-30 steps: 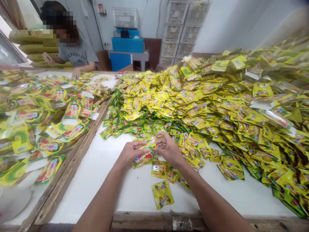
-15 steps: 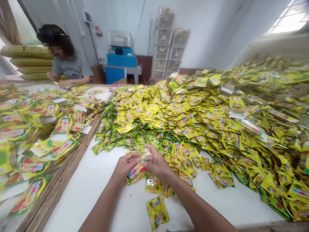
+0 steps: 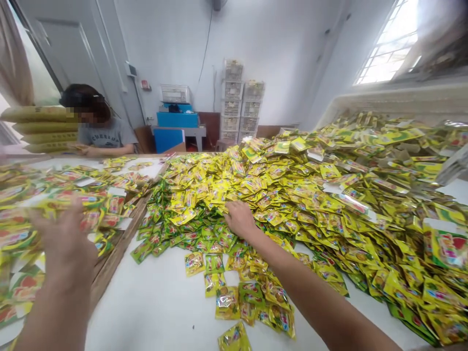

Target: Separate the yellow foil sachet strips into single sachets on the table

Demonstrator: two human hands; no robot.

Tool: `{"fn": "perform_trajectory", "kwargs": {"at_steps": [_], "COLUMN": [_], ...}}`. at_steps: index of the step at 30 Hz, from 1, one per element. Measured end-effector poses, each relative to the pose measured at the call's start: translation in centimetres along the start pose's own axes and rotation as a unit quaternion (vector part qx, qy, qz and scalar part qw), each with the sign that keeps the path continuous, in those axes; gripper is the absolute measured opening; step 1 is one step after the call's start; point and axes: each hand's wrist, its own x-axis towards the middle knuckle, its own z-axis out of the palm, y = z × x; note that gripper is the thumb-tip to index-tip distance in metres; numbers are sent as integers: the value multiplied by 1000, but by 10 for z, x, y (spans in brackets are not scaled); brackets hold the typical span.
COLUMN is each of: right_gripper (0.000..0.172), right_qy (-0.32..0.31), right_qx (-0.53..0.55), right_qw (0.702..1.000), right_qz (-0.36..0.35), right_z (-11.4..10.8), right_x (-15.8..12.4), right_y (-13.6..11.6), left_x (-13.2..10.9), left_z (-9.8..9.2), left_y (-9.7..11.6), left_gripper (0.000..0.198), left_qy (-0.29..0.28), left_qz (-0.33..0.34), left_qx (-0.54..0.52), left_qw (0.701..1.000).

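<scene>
My left hand [image 3: 64, 234] is smeared by motion over the spread of flat printed cartons [image 3: 47, 200] on the left. Its fingers are spread, and nothing shows in them. My right hand [image 3: 239, 219] is at the front of the sachet heap, where yellow sachets [image 3: 219, 190] meet green sachets [image 3: 197, 234]. Its fingers are curled against the heap, and the fingertips and anything in them are hidden. Between my arms, several loose yellow sachets [image 3: 227, 302] lie on the white tabletop [image 3: 146, 307].
A wooden strip [image 3: 120, 263] divides the cartons from the sachets. At the right, a carton with a white flap [image 3: 444, 241] rests on the heap, near a blurred pale object [image 3: 457, 165]. A co-worker [image 3: 104, 134] sits across the table. Stacked crates [image 3: 232, 102] stand against the back wall.
My hands have parted: the left swung left over the cartons, the right went forward to the heap. The carton between them is gone from there. The view has tilted upward.
</scene>
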Motion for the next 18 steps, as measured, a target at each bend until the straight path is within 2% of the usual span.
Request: {"fn": "perform_trajectory", "kwargs": {"at_steps": [2,5,7,9,11,13,16,18], "right_gripper": [16,20,24,25,23,23,24,28], "right_qy": [-12,-10,9,43,48,5,-60,-69], "right_qx": [-40,-37,-16,87,260,409,504,529], "right_qw": [999,999,1000,994,960,904,849,825], "right_qz": [-20,-19,2,47,93,122,147,186], "right_z": [3,1,-6,-14,-18,-17,-5,4], "right_x": [13,17,10,-2,-19,-36,-62,-76], "right_y": [11,23,27,28,25,18,2,-11], "left_x": [-15,-58,-85,-107,-124,-138,-154,-162], "left_z": [4,10,13,18,25,34,46,47], "left_y": [-2,-36,-63,-80,-85,-82,-80,-85], "left_gripper": [60,39,39,47,53,57,62,61], "left_qy": [8,-118,-192,-246,-293,-351,-440,-461], "left_qz": [-57,-185,-231,-247,-247,-242,-262,-280], "left_qx": [-28,-27,3,35,48,32,-5,-17], "left_qw": [998,975,954,937,923,904,859,842]}}
